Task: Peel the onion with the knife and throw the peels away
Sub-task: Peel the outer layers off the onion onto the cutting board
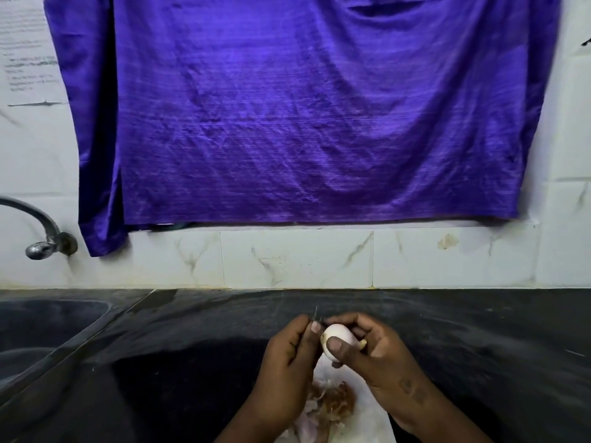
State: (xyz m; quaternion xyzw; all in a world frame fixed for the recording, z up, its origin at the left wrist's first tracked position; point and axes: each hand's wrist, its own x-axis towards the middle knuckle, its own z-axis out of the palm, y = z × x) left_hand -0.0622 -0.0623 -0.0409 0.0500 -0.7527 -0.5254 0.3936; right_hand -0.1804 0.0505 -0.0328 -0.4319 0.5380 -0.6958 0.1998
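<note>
A small, pale peeled onion (pixel 337 334) is held above the black counter in my right hand (pixel 374 353), thumb in front and fingers curled over its top. My left hand (pixel 287 359) is closed beside it, thumb tip against the onion's left end. A thin knife blade (pixel 315 314) sticks up from that fist; the handle is hidden. Below the hands, a heap of brown and pinkish onion peels (pixel 332 406) lies on a white sheet (pixel 377 420).
A dark sink (pixel 48 324) is set into the black countertop (pixel 192 362) at the left, with a metal tap (pixel 41 238) on the tiled wall above. A purple cloth (pixel 303 107) hangs over the wall behind.
</note>
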